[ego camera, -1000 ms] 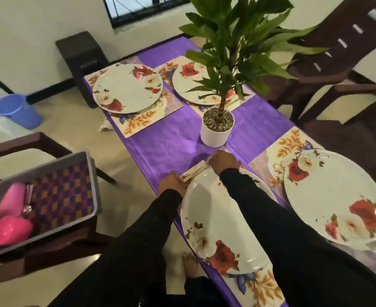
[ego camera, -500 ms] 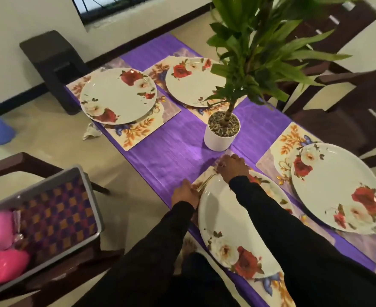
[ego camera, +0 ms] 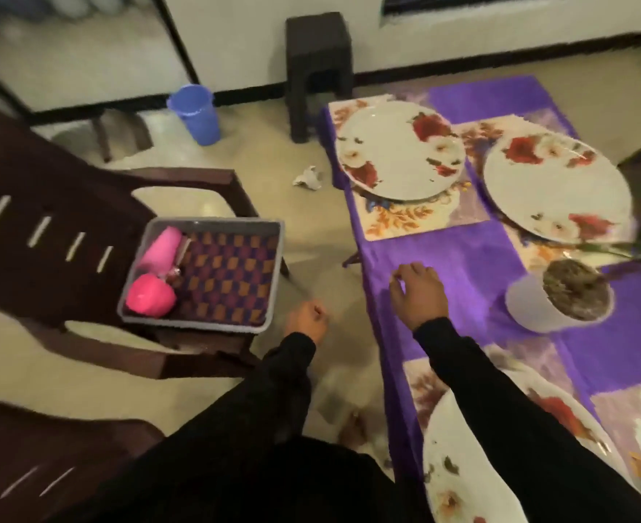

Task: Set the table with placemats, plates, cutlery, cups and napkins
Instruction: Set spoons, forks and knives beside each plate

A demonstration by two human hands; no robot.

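A: What is looking risky here?

B: The left hand (ego camera: pixel 307 318) is hovering curled and holding nothing, just beside the grey basket (ego camera: pixel 273 266) perching on the brown chair (ego camera: pixel 39 205). A careless reach could be tipping it off the seat.

A: And the right hand (ego camera: pixel 417 294)?

B: Its grip is loose and empty, over the purple bench (ego camera: pixel 443 254).

A: The pink cups (ego camera: pixel 159 248)?

B: Both are lying in the basket's left end. The upper one is running its long axis up and slightly right; which end is the mouth, I cannot tell.
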